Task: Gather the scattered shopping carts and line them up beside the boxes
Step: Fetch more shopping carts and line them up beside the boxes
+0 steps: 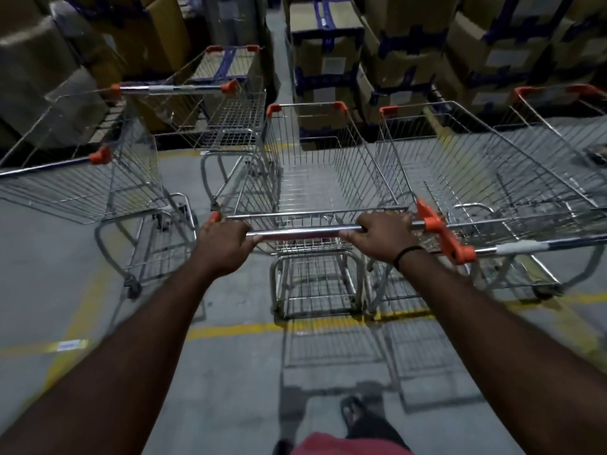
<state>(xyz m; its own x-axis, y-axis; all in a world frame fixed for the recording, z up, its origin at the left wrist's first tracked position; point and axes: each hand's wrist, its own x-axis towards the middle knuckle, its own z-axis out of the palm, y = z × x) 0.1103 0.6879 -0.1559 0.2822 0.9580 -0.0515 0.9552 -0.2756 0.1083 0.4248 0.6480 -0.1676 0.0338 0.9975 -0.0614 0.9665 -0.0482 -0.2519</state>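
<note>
Stacked cardboard boxes (328,60) back a warehouse floor (230,372) where a person's left hand (223,238) and right hand (382,234), fingers (353,237) curled round the handle bar (302,232), grip a shopping cart (312,165) standing between parked carts (492,178), nose toward the boxes.

The far-right cart (555,93) is cut off by the right edge and the left cart (75,188) by the left edge, the labels on the boxes (323,50) are too blurred to read (the floor sticker (70,345) too), and the handle (305,232) hides the fingertips of the left hand (223,238) and the right hand (382,233).
</note>
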